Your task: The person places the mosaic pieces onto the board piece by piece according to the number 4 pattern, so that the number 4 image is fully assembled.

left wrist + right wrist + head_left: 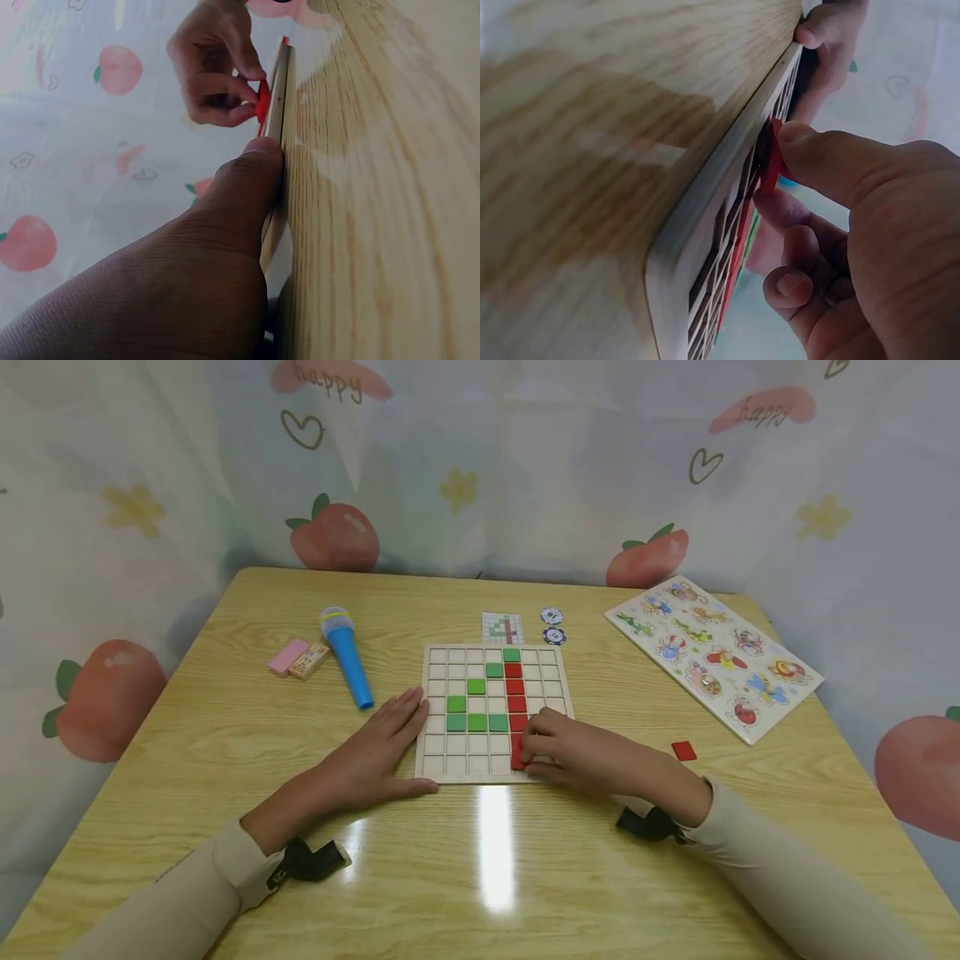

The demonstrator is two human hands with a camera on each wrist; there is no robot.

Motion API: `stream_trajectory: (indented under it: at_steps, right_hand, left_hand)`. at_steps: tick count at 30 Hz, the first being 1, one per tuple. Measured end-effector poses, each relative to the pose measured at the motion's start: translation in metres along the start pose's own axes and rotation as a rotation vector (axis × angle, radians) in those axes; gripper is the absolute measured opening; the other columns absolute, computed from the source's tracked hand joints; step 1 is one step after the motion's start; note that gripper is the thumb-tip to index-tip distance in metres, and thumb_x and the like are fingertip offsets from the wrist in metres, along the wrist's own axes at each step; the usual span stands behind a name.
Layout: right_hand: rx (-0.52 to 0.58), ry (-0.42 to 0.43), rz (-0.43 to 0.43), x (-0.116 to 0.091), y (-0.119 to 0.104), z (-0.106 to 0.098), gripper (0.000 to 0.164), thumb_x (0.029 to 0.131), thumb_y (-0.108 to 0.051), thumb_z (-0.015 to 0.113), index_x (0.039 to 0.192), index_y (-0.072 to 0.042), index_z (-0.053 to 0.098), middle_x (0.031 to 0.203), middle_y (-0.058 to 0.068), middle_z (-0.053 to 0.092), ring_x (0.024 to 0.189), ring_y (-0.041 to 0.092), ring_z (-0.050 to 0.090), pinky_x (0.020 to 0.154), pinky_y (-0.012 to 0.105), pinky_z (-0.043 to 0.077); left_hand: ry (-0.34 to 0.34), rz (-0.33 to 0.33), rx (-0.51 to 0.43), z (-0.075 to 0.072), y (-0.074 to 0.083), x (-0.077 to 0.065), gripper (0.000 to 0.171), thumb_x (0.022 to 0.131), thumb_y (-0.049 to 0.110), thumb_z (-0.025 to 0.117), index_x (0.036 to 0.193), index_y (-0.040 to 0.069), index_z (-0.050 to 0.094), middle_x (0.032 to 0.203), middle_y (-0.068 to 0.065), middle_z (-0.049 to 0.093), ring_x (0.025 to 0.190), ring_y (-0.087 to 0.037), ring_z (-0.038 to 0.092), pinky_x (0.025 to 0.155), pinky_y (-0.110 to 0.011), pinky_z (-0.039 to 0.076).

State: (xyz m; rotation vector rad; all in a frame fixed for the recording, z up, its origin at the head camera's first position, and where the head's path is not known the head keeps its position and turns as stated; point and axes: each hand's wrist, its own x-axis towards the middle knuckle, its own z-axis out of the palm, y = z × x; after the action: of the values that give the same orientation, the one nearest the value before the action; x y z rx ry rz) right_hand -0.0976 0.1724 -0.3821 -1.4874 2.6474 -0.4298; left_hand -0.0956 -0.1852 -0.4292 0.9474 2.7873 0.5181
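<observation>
A wooden grid board (457, 766) lies on the table. Green square tiles (476, 687) form a slanting line and a row on it, and a column of red tiles (517, 703) runs down right of them. My right hand (573, 747) pinches a red square tile (772, 156) between thumb and fingertips, low in that column near the board's front edge. In the right wrist view this tile stands tilted against the grid. My left hand (371, 752) rests at the board's left side with fingers extended, its thumb (262, 146) on the front corner.
One loose red tile (683, 751) lies right of my right hand. Behind the board are a small pattern card (502, 628) and two chips (553, 636). A blue toy microphone (348, 660) and two small blocks (308, 661) lie left; an insect puzzle board (712, 657) lies right.
</observation>
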Motion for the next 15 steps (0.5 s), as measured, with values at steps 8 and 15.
stream_trajectory:
  at_steps: [8, 15]
  right_hand:
    - [-0.007, 0.028, -0.017, -0.005, 0.0002, 0.0059, 0.008, 0.099, -0.018, 0.079, 0.099, -0.02, 0.07, 0.114, -0.002, 0.064, 0.108, 0.012, 0.058, 0.087, 0.026, 0.059]
    - [-0.009, 0.045, -0.02, -0.0062, -0.0016, 0.0074, 0.009, 0.1, -0.017, 0.076, 0.097, -0.02, 0.068, 0.115, -0.001, 0.063, 0.108, 0.013, 0.058, 0.088, 0.028, 0.059]
  left_hand:
    - [0.002, 0.013, -0.004, -0.0016, 0.0015, 0.0015, 0.121, 0.091, 0.074, 0.069, 0.171, 0.005, 0.012, 0.182, -0.013, 0.002, 0.17, -0.034, 0.006, 0.137, -0.057, 0.016]
    - [-0.004, 0.01, -0.012, -0.0021, 0.0025, 0.0013, 0.12, 0.092, 0.073, 0.069, 0.172, 0.005, 0.011, 0.182, -0.013, 0.001, 0.17, -0.035, 0.006, 0.137, -0.058, 0.016]
